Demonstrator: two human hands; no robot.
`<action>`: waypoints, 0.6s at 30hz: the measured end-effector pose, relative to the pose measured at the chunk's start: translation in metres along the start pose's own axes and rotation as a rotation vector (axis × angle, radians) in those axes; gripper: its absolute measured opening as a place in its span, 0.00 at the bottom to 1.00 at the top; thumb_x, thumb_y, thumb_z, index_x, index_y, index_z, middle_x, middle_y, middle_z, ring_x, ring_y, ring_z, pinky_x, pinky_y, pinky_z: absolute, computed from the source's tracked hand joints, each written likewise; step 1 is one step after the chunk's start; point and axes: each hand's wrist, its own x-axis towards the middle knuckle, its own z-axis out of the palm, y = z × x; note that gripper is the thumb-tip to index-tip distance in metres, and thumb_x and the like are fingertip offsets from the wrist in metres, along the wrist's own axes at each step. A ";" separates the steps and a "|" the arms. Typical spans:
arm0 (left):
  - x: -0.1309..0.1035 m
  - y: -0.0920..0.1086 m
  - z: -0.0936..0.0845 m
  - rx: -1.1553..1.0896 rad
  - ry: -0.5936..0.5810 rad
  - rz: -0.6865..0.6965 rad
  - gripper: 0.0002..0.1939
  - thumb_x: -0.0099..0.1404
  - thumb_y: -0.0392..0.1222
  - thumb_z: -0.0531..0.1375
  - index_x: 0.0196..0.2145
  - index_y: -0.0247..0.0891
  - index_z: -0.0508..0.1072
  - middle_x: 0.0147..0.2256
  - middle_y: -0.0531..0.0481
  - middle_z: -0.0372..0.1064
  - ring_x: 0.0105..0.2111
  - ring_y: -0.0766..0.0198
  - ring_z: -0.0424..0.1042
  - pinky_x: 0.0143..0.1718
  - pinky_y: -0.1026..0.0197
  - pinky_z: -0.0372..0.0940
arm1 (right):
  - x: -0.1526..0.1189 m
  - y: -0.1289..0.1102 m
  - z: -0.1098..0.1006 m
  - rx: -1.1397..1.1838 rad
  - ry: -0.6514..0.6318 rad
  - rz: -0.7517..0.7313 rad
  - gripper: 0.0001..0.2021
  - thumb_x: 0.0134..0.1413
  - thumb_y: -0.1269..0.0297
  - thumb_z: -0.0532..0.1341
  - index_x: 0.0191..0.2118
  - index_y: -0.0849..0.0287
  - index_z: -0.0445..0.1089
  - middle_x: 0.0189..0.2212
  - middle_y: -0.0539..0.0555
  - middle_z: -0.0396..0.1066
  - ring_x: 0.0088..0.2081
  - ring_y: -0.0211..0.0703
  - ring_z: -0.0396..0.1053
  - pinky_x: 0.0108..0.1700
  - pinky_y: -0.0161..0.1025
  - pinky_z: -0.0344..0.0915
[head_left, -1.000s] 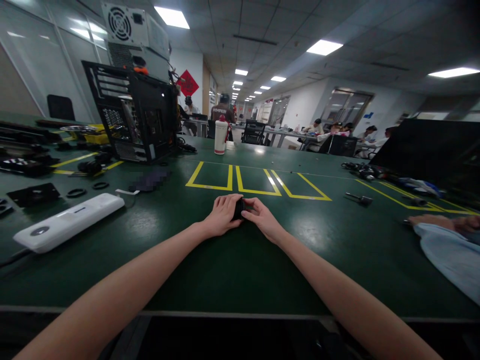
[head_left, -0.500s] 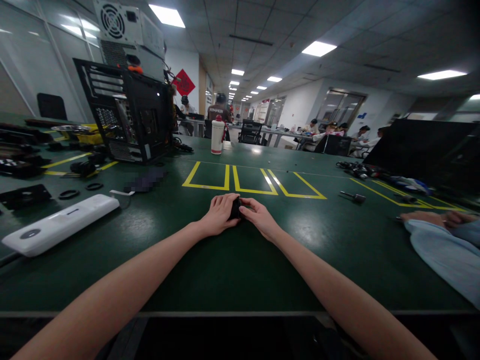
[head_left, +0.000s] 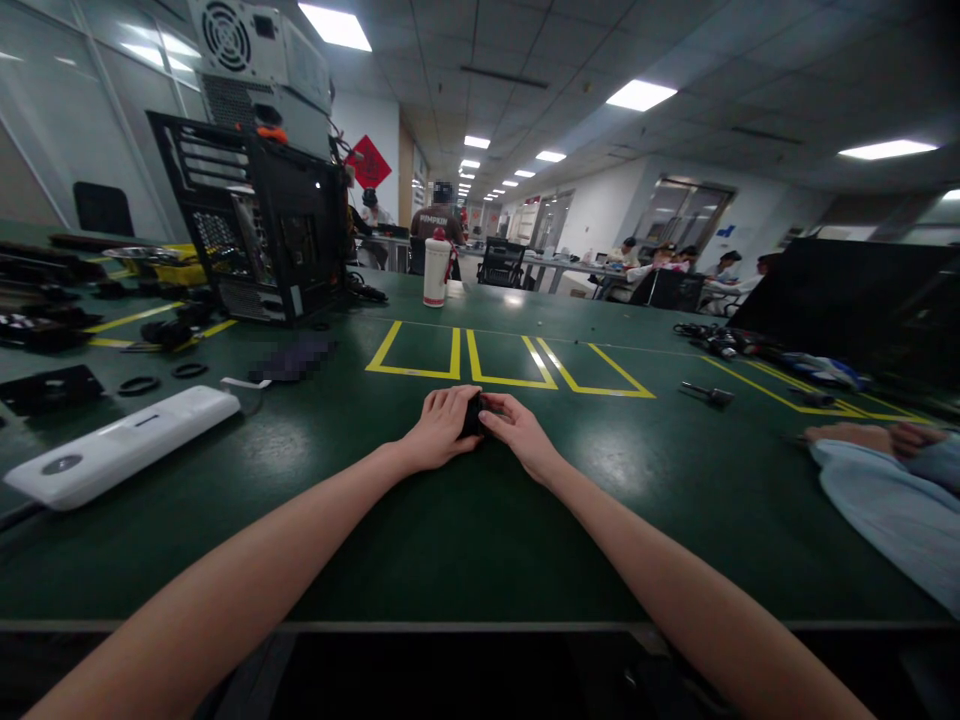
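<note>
Between my two hands is a small black object point(head_left: 472, 416), mostly covered by fingers, so its kind does not show. My left hand point(head_left: 441, 428) is wrapped round its left side, low over the green table point(head_left: 480, 540). On the other side my right hand point(head_left: 517, 428) grips it between thumb and fingertips. Just beyond the hands, yellow tape outlines point(head_left: 510, 383) mark the tabletop.
At left lie a white power strip point(head_left: 127, 445), black rings point(head_left: 139, 386) and a black computer case point(head_left: 270, 240). A white cup point(head_left: 435, 272) stands behind the tape. To the right are a dark metal tool point(head_left: 706, 394) and another person's sleeved arms point(head_left: 885, 500).
Both hands stay in nearly the same place around the black object. The view has shifted very slightly; nothing else has visibly moved.
</note>
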 end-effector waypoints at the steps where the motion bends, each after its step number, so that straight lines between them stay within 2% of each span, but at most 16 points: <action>1: 0.000 0.000 0.000 -0.001 -0.003 0.000 0.31 0.55 0.44 0.56 0.54 0.39 0.47 0.51 0.42 0.53 0.51 0.51 0.54 0.51 0.47 0.48 | 0.000 0.000 0.000 -0.001 -0.009 0.016 0.16 0.44 0.62 0.60 0.42 0.56 0.64 0.43 0.53 0.66 0.44 0.40 0.64 0.51 0.44 0.58; 6: 0.000 0.001 -0.002 -0.004 -0.011 -0.010 0.32 0.55 0.44 0.56 0.54 0.40 0.47 0.51 0.43 0.52 0.51 0.51 0.53 0.51 0.47 0.48 | -0.004 -0.001 0.000 0.059 -0.050 -0.005 0.16 0.42 0.64 0.62 0.40 0.55 0.63 0.43 0.51 0.65 0.44 0.39 0.65 0.51 0.42 0.59; 12: 0.000 0.002 -0.002 0.005 -0.011 -0.004 0.31 0.56 0.45 0.56 0.54 0.39 0.47 0.51 0.42 0.53 0.51 0.51 0.54 0.51 0.47 0.49 | -0.003 -0.001 0.002 0.021 -0.007 -0.006 0.10 0.45 0.61 0.60 0.36 0.55 0.63 0.36 0.49 0.66 0.37 0.37 0.66 0.45 0.40 0.62; 18: 0.000 0.001 0.000 0.009 0.006 -0.006 0.31 0.55 0.44 0.57 0.53 0.39 0.47 0.50 0.43 0.54 0.50 0.51 0.54 0.50 0.48 0.49 | 0.002 0.003 -0.001 0.013 -0.009 0.019 0.16 0.45 0.62 0.60 0.42 0.54 0.63 0.42 0.52 0.66 0.44 0.39 0.64 0.47 0.41 0.61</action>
